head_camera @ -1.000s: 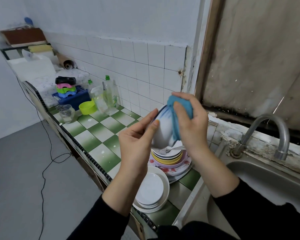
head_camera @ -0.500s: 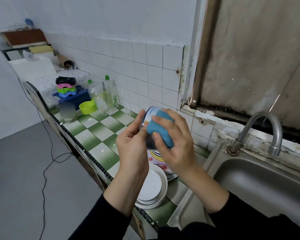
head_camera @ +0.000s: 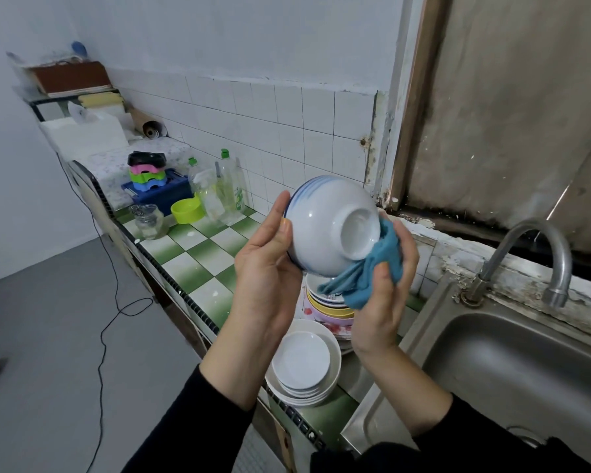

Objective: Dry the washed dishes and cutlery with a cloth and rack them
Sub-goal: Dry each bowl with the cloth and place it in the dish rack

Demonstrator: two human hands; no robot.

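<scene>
1. The left hand (head_camera: 267,264) has its grip clamped on the rim of a white, blue-edged bowl (head_camera: 325,223), thumb on the outside. It holds the bowl tilted in the air above the desk (head_camera: 202,257), foot toward the camera.
2. The right hand (head_camera: 382,302) has its grip closed round a bunched blue cloth (head_camera: 365,274), pressed against the bowl's foot and lower side.
3. Directly below sit stacked coloured dishes (head_camera: 325,308). Nearer the person are stacked white plates (head_camera: 304,367). Both stacks stand on the green-checked desk, just beside the steel sink (head_camera: 492,387) and its tap (head_camera: 539,254).
4. By the look of it, the job is midway. This bowl's outside is being dried, and both stacks wait unracked. Whether either stack is already dry cannot be told. No cutlery shows, and no rack can be made out, so the racking appears wholly ahead.
5. The bottles (head_camera: 231,192) by the tiled wall have green caps. One has a green label, too small to read. No brand or writing is legible anywhere.
</scene>
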